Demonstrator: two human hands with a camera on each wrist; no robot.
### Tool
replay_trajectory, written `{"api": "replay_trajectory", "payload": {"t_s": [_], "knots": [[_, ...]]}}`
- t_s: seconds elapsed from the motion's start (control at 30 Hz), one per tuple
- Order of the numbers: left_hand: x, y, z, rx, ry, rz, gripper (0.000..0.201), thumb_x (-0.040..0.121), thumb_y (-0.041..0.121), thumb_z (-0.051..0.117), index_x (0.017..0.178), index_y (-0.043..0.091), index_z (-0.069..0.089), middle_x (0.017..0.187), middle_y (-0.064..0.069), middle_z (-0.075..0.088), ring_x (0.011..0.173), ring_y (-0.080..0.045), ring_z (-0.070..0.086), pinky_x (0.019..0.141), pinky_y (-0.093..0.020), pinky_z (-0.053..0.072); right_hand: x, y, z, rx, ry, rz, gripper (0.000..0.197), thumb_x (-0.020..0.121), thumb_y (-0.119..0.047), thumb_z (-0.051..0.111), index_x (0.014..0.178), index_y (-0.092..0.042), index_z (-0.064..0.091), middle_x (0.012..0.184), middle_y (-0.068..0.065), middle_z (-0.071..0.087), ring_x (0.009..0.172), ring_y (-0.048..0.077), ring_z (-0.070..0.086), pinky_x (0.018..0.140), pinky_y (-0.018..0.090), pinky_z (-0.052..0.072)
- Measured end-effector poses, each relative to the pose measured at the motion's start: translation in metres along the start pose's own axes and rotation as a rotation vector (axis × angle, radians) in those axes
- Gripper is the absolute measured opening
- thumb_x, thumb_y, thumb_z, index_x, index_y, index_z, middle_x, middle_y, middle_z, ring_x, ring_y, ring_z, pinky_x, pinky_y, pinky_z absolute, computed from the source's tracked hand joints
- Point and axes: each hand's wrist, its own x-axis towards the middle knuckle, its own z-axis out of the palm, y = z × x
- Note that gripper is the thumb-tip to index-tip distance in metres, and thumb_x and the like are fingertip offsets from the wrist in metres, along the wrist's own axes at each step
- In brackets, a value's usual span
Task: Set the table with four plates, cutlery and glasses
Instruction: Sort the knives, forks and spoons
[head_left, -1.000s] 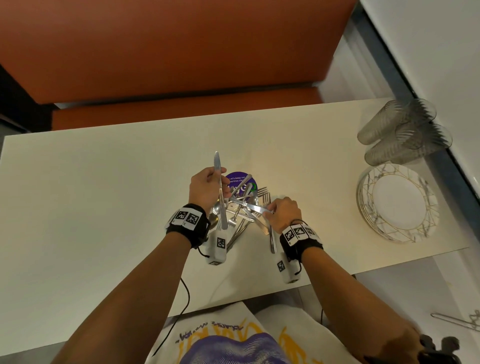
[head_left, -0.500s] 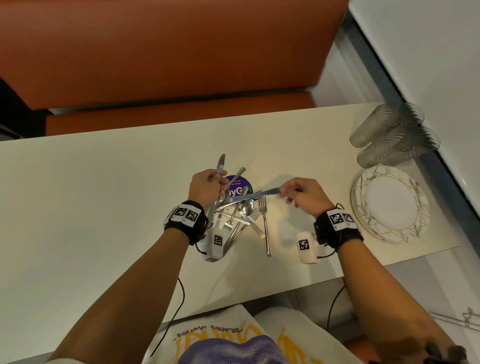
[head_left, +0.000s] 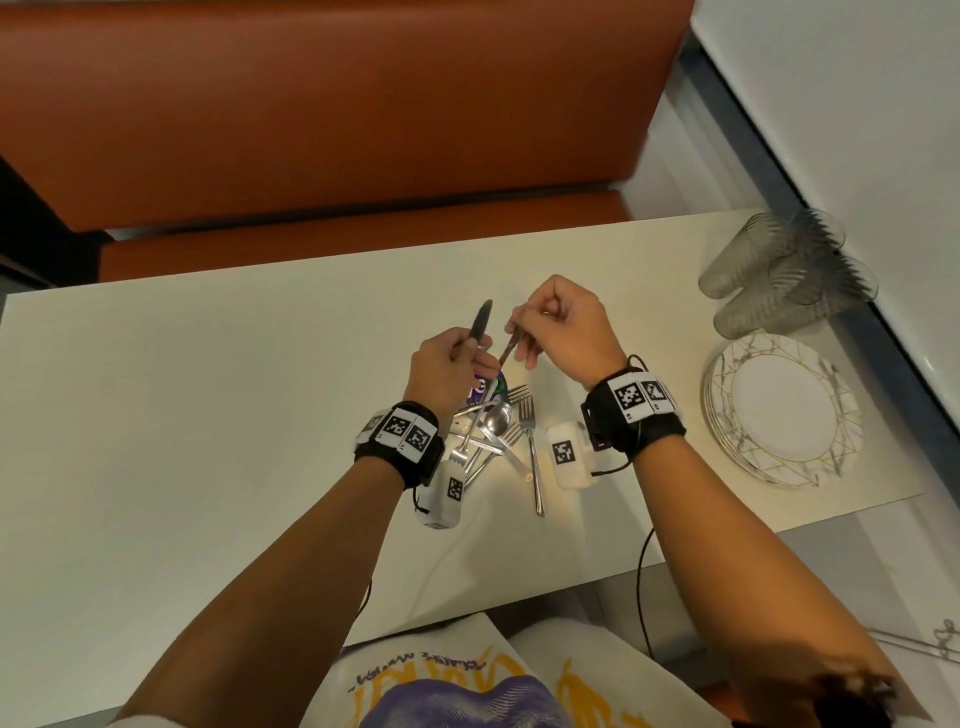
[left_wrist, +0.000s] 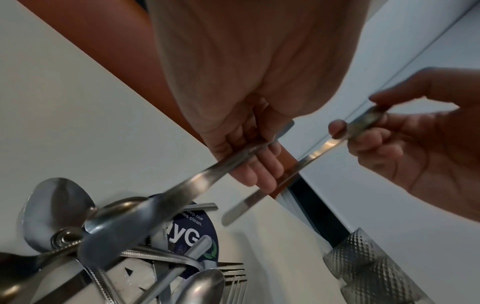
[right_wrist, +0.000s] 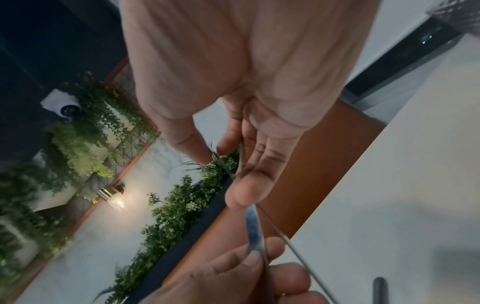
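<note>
My left hand (head_left: 467, 354) grips a table knife (head_left: 480, 323) by its handle, blade pointing away from me; the same knife (left_wrist: 197, 181) shows in the left wrist view. My right hand (head_left: 520, 332) pinches a second knife (head_left: 506, 352) by its handle, blade slanting down towards the left hand. That second knife (left_wrist: 306, 160) nearly touches the left fingers. Both hands hover above a loose pile of forks, spoons and knives (head_left: 496, 434) on the white table (head_left: 208, 441). A stack of patterned plates (head_left: 727, 441) and several ribbed glasses (head_left: 779, 275) sit at the right end.
An orange bench seat (head_left: 337, 130) runs along the table's far side. A purple round sticker (head_left: 491, 388) lies under the cutlery. A white wall with a dark gap borders the table's right end beside the glasses. The near edge is at my lap.
My right hand drew a knife out of the pile, swung it to the right, then raised it beside the left hand's knife. The left hand lifted slightly with its knife.
</note>
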Motion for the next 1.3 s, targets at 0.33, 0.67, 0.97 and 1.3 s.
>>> {"api": "replay_trajectory", "payload": {"t_s": [0.33,0.67,0.97,1.3], "knots": [[-0.010,0.005,-0.003,-0.086,-0.049,-0.033,0.026,0.109,0.006,0.044,0.112,0.001,0.070,0.091,-0.015,0.079,0.083,-0.025,0.079,0.082,-0.039,0.065,0.004,-0.001,0.021,0.110,0.145,0.069,0.033,0.082,-0.024,0.083,0.088,-0.001,0.060,0.060,0.020,0.067,0.050,0.038,0.068,0.051,0.040,0.057],[-0.018,0.017,0.004,-0.345,-0.140,-0.143,0.028,0.109,0.012,0.047,0.111,-0.006,0.069,0.088,-0.018,0.072,0.068,-0.026,0.069,0.071,-0.041,0.057,0.006,0.016,0.033,-0.039,0.240,0.114,0.026,0.084,-0.027,0.081,0.087,-0.006,0.065,0.062,0.011,0.070,0.042,0.025,0.064,0.042,0.029,0.050],[-0.018,0.015,-0.005,-0.539,-0.229,-0.180,0.035,0.103,0.009,0.042,0.114,-0.002,0.073,0.091,-0.021,0.068,0.067,-0.025,0.054,0.061,-0.034,0.043,0.017,0.017,0.025,-0.066,0.138,0.066,0.019,0.083,-0.023,0.082,0.089,-0.006,0.078,0.073,-0.004,0.072,0.052,-0.001,0.062,0.056,0.016,0.048],[-0.024,-0.009,-0.024,-0.370,-0.185,-0.217,0.038,0.108,0.025,0.037,0.082,0.013,0.062,0.065,-0.002,0.046,0.056,-0.019,0.037,0.054,-0.031,0.031,0.037,-0.005,0.041,-0.174,0.205,-0.123,0.020,0.085,-0.029,0.078,0.088,-0.009,0.075,0.070,-0.007,0.068,0.056,0.004,0.060,0.061,0.023,0.051]]}}
